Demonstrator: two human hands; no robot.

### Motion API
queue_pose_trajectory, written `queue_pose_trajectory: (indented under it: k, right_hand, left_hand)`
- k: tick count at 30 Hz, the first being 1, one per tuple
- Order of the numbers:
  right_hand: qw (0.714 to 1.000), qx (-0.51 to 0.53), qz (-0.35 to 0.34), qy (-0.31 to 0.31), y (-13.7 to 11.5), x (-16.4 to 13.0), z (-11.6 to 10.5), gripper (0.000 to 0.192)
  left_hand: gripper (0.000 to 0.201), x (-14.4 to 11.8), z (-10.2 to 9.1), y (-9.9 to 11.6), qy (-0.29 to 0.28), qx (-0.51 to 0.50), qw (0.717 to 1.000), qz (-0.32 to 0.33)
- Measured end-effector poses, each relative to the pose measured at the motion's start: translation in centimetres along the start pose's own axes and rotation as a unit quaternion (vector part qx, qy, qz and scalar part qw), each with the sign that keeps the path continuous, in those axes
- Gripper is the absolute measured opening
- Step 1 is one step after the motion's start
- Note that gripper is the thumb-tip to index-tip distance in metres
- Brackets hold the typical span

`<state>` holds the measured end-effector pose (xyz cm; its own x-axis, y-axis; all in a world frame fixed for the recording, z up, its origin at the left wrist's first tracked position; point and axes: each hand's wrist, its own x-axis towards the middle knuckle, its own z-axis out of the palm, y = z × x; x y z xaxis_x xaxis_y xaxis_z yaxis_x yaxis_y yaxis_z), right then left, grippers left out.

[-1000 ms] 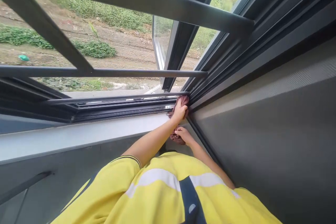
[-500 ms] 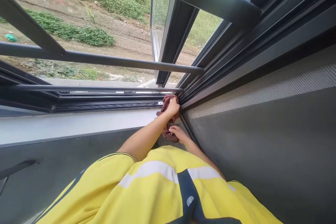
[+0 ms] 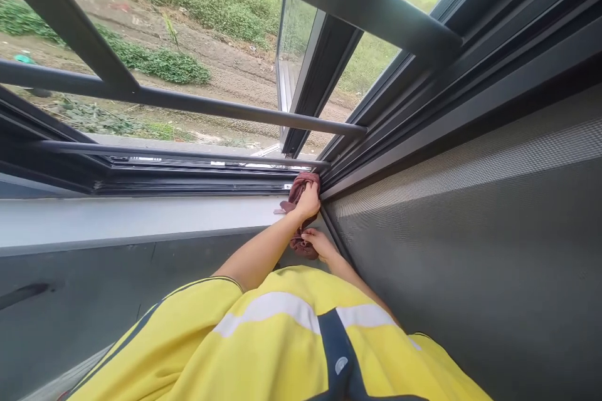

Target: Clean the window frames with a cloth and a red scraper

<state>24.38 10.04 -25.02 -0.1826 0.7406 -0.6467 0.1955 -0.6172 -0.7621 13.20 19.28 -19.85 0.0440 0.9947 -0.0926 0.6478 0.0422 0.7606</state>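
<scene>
Left hand (image 3: pixel 309 201) presses the top of a maroon cloth (image 3: pixel 300 188) into the corner of the dark window track (image 3: pixel 197 175), fingers closed over it, likely so the fabric reaches into the channel. Right hand (image 3: pixel 318 242) pinches the cloth's loose lower end at about 5 o'clock from the left hand, keeping it gathered. The cloth's long axis runs 12 to 6, top end pointing into the corner beside the mesh screen (image 3: pixel 470 232).

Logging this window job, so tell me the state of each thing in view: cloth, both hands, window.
cloth: bunched, pressed into the window track corner
left hand: gripping the cloth's upper part
right hand: holding the cloth's lower end
window sash: open
sill: bare, pale
</scene>
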Motion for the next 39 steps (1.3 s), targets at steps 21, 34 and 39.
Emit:
queue_pose_trajectory:
  k: [21,34,39]
  right_hand:
    - [1.0,0.018,-0.01,0.008,1.7,0.5,-0.9,0.021]
    - [0.999,0.032,-0.005,-0.011,3.3,1.7,-1.6,0.025]
    - [1.0,0.018,0.0,-0.017,2.7,1.4,-1.4,0.019]
  left_hand:
    - [0.036,0.6,-4.0,-0.8,-0.038,0.225,0.973,0.011]
    - [0.029,0.6,-3.1,-1.3,-0.022,0.304,0.952,0.002]
    - [0.032,1.1,-1.7,-0.7,-0.017,0.313,0.949,-0.024]
